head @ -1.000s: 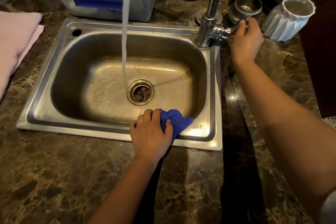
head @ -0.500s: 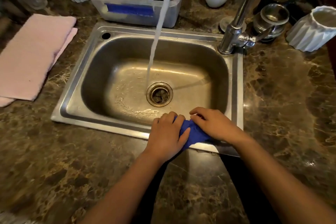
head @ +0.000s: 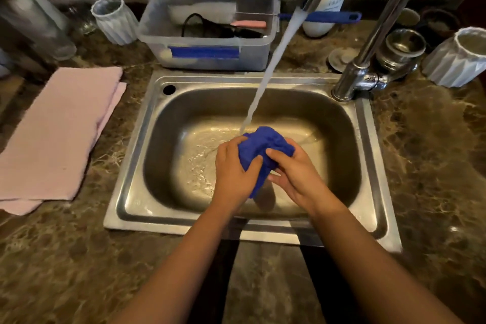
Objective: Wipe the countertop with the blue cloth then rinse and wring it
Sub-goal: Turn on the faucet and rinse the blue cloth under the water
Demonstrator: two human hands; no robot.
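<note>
Cloth [head: 264,148]: deep blue, bunched into a crumpled wad above the sink [head: 136,155] basin, water stream [head: 265,79] striking its top. We grip it with left hand [head: 234,172] and right hand [head: 297,175], fingers closed.

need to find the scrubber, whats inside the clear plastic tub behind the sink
Inside the clear plastic tub a black looped item, a pink piece and something white show. A blue-handled tool rests across its rim. The bottom is hidden by the frosted wall.
</note>
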